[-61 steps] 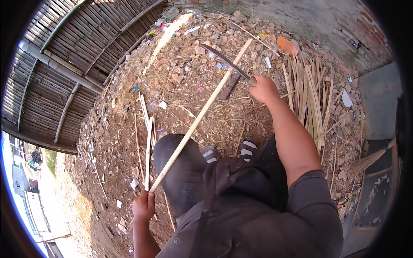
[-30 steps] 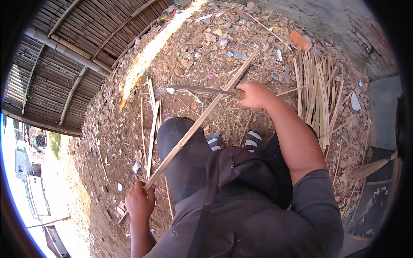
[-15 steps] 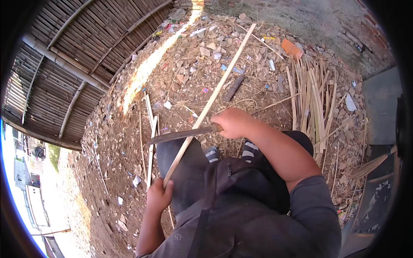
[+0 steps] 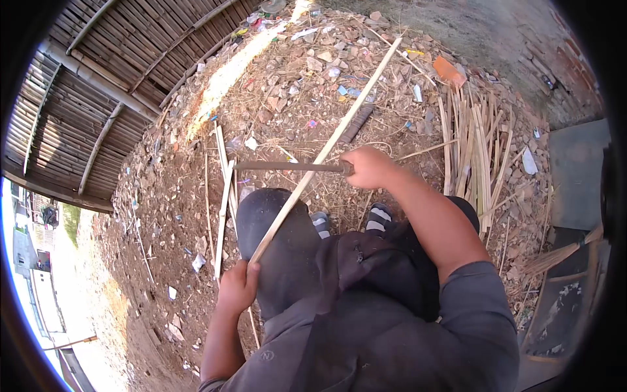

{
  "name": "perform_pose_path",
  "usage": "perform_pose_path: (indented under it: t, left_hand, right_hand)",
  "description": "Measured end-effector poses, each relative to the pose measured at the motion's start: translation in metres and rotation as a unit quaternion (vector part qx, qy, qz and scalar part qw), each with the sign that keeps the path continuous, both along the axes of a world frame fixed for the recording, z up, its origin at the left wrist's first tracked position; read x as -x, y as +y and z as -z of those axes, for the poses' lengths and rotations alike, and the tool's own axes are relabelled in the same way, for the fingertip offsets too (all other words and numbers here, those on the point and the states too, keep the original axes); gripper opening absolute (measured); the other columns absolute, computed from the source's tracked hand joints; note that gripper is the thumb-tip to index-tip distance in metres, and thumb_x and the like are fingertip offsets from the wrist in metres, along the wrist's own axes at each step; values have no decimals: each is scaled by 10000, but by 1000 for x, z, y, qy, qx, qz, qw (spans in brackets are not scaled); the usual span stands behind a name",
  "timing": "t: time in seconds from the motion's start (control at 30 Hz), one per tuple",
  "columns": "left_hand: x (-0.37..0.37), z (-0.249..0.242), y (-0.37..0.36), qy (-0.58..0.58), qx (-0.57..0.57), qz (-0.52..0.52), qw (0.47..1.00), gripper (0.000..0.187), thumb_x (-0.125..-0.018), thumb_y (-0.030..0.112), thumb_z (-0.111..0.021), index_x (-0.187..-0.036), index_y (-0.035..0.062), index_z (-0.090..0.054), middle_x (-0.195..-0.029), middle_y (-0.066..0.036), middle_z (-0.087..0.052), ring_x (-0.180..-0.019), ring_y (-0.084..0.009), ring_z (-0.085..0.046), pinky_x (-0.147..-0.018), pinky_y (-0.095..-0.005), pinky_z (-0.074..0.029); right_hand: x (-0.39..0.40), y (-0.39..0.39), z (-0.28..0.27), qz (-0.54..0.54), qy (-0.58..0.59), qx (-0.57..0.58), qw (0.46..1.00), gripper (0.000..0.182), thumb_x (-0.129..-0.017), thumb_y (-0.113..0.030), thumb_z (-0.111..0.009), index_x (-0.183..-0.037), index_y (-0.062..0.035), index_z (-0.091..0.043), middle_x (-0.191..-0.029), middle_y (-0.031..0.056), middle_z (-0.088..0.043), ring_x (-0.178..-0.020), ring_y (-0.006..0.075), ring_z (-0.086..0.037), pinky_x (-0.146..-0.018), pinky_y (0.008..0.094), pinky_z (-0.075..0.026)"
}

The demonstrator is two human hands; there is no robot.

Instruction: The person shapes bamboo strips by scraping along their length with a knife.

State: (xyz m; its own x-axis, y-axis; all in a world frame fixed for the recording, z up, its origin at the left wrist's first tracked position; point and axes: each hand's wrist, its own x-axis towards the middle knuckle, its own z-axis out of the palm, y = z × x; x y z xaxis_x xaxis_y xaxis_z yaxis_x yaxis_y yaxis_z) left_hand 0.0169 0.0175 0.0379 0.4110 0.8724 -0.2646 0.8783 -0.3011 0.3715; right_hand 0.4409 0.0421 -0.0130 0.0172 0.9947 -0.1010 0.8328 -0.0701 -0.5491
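My left hand [image 4: 238, 286] is closed round the lower end of a long pale strip, probably split bamboo [image 4: 326, 147]. The strip slants up and away to the right across my left knee. In my right hand [image 4: 369, 166] is the handle of a long knife [image 4: 287, 166], its dark blade pointing left and lying across the strip above the knee. Whether the edge bites into the strip cannot be made out. Several pale strips [image 4: 226, 189] lie on the ground left of the knee.
A bundle of split strips [image 4: 480, 150] lies on the ground at right. A dark cylindrical piece [image 4: 358, 124] and an orange brick fragment [image 4: 449, 70] rest on the littered soil. A slatted bamboo wall [image 4: 85, 98] stands at left, a masonry wall [image 4: 496, 46] at the back.
My right hand and the knife have moved farther up the strip, away from my body, and the blade now lies nearly level. My left hand keeps its hold at the lower end.
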Motion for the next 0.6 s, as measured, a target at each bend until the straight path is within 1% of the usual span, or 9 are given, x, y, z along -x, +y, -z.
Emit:
perform_pose_path:
  t: [0.13,0.23,0.33,0.37,0.43,0.5,0.53,0.57,0.6]
  left_hand:
    - [-2,0,9,-24,26,-16,999,457,-1033,417,-505,-865,-2,-578,-774,-299,-641,-787,-514,-637,-705,-584,-485]
    - [-1,-2,11,-20,24,-2,999,466,-1039,417,-491,-857,-2,-580,-778,-299,-642,-781,-513,-636,-704,-581,-485]
    - [-1,11,10,-33,17,-8,999,475,-1041,424,-484,-852,-2,-577,-780,-299,-645,-780,-512,-638,-703,-584,-485]
    - [2,13,6,-38,16,-14,999,479,-1040,427,-483,-851,-2,-576,-782,-299,-646,-783,-511,-639,-703,-585,-484]
    - [-2,10,4,0,-4,-23,1000,480,-1037,432,-488,-848,-1,-571,-780,-301,-645,-788,-511,-640,-703,-587,-483]
    - [-3,1,7,30,-7,-22,999,479,-1033,437,-497,-848,0,-564,-783,-307,-644,-803,-510,-643,-706,-587,-484]
    - [-3,-2,9,20,-4,-18,1000,477,-1033,435,-500,-846,0,-561,-777,-306,-641,-800,-510,-642,-704,-588,-482]
    - [-3,-4,9,9,3,-15,1000,476,-1032,433,-503,-844,0,-558,-771,-304,-638,-797,-509,-641,-702,-590,-480]
    - [-4,-4,8,-1,13,-12,1000,474,-1031,432,-506,-842,0,-556,-765,-303,-635,-793,-509,-640,-701,-591,-479]
  right_hand:
    - [5,5,-9,13,7,-34,999,168,-754,-213,-699,-897,-129,-677,-821,146,-699,-837,380,-698,-725,500,-546]
    - [31,-8,-44,-35,-93,-23,995,186,-763,-225,-703,-906,-110,-677,-839,145,-704,-842,374,-700,-737,496,-550]
    - [21,-3,-19,-8,-40,-27,999,212,-764,-216,-707,-935,-93,-688,-859,147,-710,-846,365,-703,-752,494,-554]
    - [3,1,-11,87,25,-77,993,221,-769,-204,-703,-947,-74,-690,-885,168,-716,-857,380,-699,-775,493,-555]
    - [-38,16,-4,212,4,-61,975,245,-769,-190,-697,-979,-63,-697,-911,194,-716,-875,395,-695,-794,492,-555]
    - [-48,6,-10,171,18,-32,985,281,-773,-192,-695,-1021,-60,-701,-926,205,-717,-886,403,-692,-808,492,-556]
    - [-47,1,-14,152,26,-16,988,300,-774,-193,-694,-1042,-59,-702,-933,211,-717,-892,407,-691,-815,492,-556]
    - [-34,2,-13,142,15,-2,990,365,-770,-202,-692,-1108,-68,-703,-937,207,-718,-902,405,-693,-817,496,-556]
    - [-17,-1,-12,101,-18,-24,994,330,-767,-198,-692,-1068,-64,-701,-904,199,-714,-864,390,-693,-790,484,-553]
